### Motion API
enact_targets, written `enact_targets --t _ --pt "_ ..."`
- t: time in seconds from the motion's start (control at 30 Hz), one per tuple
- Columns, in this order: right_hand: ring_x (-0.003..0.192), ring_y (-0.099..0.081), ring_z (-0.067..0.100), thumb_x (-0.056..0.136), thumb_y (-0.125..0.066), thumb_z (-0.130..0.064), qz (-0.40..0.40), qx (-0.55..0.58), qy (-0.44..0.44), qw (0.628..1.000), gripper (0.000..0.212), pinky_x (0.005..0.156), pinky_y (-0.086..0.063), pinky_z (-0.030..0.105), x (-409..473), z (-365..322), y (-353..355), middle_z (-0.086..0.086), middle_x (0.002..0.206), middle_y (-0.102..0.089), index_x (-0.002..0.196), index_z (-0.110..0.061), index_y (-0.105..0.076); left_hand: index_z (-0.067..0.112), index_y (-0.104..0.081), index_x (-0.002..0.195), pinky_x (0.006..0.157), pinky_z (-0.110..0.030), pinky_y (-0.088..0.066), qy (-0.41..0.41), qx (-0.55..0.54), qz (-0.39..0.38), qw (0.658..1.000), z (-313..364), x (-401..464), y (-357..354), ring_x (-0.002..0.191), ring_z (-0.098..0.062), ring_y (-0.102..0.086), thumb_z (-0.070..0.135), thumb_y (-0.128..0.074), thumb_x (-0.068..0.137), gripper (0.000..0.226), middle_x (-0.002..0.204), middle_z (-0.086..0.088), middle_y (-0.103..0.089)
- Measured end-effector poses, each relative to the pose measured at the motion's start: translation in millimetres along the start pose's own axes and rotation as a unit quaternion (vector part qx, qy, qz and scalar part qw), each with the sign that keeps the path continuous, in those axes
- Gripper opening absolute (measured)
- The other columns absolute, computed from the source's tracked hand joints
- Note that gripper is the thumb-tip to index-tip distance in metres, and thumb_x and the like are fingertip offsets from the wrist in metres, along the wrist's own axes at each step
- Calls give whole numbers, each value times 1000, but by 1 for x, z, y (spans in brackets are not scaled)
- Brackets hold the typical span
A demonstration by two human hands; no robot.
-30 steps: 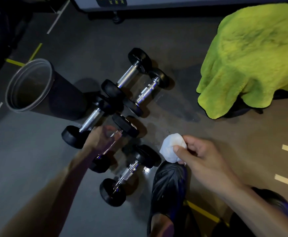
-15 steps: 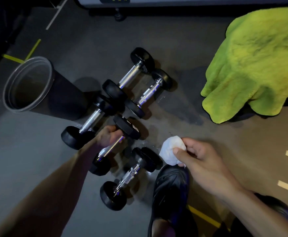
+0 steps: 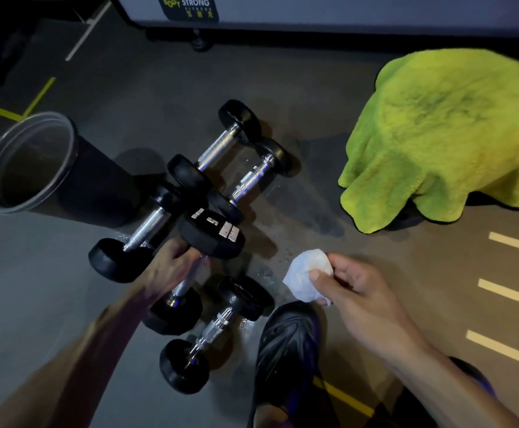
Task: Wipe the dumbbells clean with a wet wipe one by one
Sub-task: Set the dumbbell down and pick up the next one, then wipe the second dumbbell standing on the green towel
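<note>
At left, the black bin (image 3: 29,165) looks empty. Left hand (image 3: 171,264) grips a black-ended chrome dumbbell (image 3: 211,233); right hand (image 3: 353,288) fingers pinch the crumpled white wipe (image 3: 304,273).

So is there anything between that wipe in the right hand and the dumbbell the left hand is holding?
Nothing visible. The right hand pinches the wet wipe apart from the held dumbbell, which the left hand grips by its handle. Only bare floor shows in the gap between them.
</note>
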State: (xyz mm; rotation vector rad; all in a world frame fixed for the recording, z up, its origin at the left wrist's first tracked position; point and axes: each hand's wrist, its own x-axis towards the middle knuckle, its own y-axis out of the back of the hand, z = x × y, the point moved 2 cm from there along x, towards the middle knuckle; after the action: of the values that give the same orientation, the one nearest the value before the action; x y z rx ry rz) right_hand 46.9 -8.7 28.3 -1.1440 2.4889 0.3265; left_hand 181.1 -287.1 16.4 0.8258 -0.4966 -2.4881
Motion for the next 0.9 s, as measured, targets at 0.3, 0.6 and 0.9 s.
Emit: enact_targets --t 0.3,0.6,0.9 --pt "80 -67 22 86 -60 -48 81 18 73 994 30 78 -54 40 -14 -48 32 7 87 -76 103 -27 -73 -17 -62 82 57 -45 -55 -183 -146 51 971 142 -27 -21 57 -44 -58 8 -54 95 30 60 -39 -58" --pt "77 -69 3 93 -62 -15 293 81 226 925 17 68 -48 7 -47 -124 117 1 88 -80 100 -15 -77 2 -68 78 55 -24 -49 -362 -315 9 877 332 -13 -84 59 -16 -64 17 -59 88 20 64 -8 -68" --pt "65 -63 -2 87 -64 -26 403 73 233 882 19 64 -47 7 -48 -113 145 -2 75 -75 90 -40 -76 2 -71 82 71 -48 -56 -349 -301 2 888 366 22 -165 76 -38 -71 21 -63 86 22 81 -28 -71"
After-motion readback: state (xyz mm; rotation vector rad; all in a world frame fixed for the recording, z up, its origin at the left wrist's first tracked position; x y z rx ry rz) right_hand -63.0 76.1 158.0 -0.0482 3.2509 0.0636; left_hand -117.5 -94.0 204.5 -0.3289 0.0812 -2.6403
